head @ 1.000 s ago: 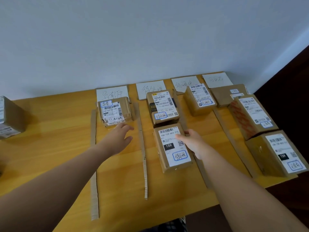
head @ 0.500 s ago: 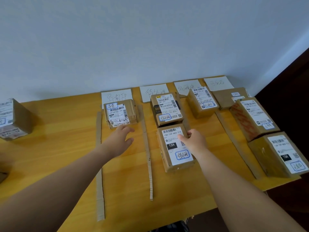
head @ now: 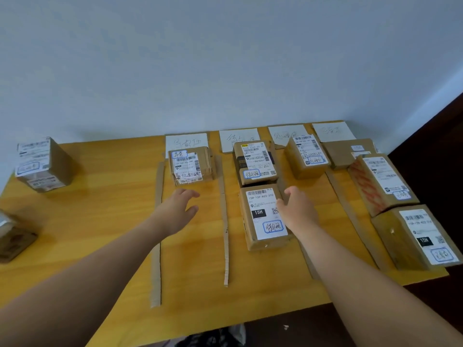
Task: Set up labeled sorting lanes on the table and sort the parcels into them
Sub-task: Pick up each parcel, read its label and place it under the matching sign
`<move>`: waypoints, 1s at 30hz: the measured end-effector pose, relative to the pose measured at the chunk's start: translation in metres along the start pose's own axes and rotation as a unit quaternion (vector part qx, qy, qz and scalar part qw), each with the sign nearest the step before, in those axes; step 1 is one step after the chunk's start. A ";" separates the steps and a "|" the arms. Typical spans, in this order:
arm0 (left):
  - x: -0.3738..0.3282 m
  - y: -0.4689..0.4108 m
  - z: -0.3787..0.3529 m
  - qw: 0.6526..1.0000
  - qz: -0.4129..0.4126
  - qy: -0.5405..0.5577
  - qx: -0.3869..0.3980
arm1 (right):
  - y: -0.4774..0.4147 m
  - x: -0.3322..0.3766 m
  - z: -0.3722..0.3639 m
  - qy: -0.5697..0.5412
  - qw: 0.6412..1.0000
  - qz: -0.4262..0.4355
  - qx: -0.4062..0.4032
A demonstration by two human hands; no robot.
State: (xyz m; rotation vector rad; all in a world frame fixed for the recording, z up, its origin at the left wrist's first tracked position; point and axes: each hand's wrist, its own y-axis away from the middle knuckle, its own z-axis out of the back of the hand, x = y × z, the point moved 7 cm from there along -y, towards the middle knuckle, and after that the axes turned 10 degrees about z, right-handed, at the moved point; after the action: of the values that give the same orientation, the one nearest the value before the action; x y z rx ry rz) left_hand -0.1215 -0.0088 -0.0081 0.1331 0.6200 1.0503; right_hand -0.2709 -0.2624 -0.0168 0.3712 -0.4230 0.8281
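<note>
Placement of a parcel in the second lane, with positions given from the long thin brown cardboard divider strip (head: 224, 221) lying on the yellow wooden worktop (head: 100, 221). The task's thing, a brown cardboard parcel with a white shipping label marked 15H (head: 263, 216), lies flat just right of this strip, label up. Its far end touches or nearly touches a second brown parcel with a black band (head: 254, 161), which sits further along the strip towards the white paper lane card (head: 238, 141). The parcel's long axis runs almost parallel to the strip. Its barcode end points to the wall and its blue-boxed handwritten mark to the near edge. The right hand (head: 298, 211) rests at the parcel's right edge. Its fingers (head: 290, 194) are extended, not curled round the box, and the thumb lies on the label. The left hand (head: 179, 209) hovers left of the strip, with its fingers (head: 190, 194) relaxed and holding nothing. The step appears to be settling and releasing the parcel. It is done well if the hand lifts straight off, so the box stays square within its lane and the loose strip is not nudged. Further left of the strip, well apart, stands a taped brown parcel (head: 41, 164), apparently unsorted.
</note>
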 end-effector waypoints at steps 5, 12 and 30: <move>0.025 0.032 0.017 0.998 0.042 0.021 -0.031 | 0.010 0.047 0.000 0.002 0.995 0.101 -0.026; 0.090 0.069 0.059 0.990 0.100 0.040 -0.093 | 0.035 0.132 -0.039 -0.092 0.974 0.184 0.094; 0.401 0.090 0.154 0.950 0.278 0.019 -0.142 | 0.091 0.345 -0.257 -0.197 0.949 0.085 0.232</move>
State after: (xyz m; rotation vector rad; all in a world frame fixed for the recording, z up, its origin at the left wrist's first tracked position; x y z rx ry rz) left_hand 0.0304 0.4033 -0.0124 0.0337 0.4667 1.6808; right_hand -0.0784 0.1312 -0.0510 0.9589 -0.6387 1.0249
